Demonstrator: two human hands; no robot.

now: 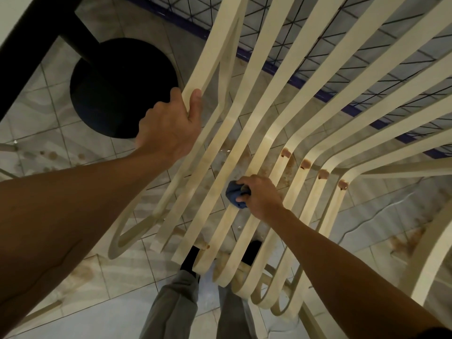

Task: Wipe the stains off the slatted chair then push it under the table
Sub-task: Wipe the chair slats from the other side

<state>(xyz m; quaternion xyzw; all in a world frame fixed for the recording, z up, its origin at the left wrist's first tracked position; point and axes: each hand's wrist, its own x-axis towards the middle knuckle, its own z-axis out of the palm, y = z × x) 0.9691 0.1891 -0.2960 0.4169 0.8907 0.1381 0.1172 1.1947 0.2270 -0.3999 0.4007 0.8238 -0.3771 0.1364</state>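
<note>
The chair (215,57) stands on the tiled floor (73,148), just right of the black round base (117,89) of the table (29,40). Brown stains (285,152) sit at the bend of four slats towards its right edge. The right hand (263,195) clutches a blue cloth (234,194), pressing it on a middle seat slat. The left hand (168,126) is wrapped round the leftmost slat. Grey trousers (176,304) show below the seat's front edge.

The person has bare forearms (61,204) ending in a bare left hand (168,126) and right hand (259,194), a dark sleeve edge (437,332) at the right arm, loose grey trousers (171,307) and black footwear (189,259) on both feet
</note>
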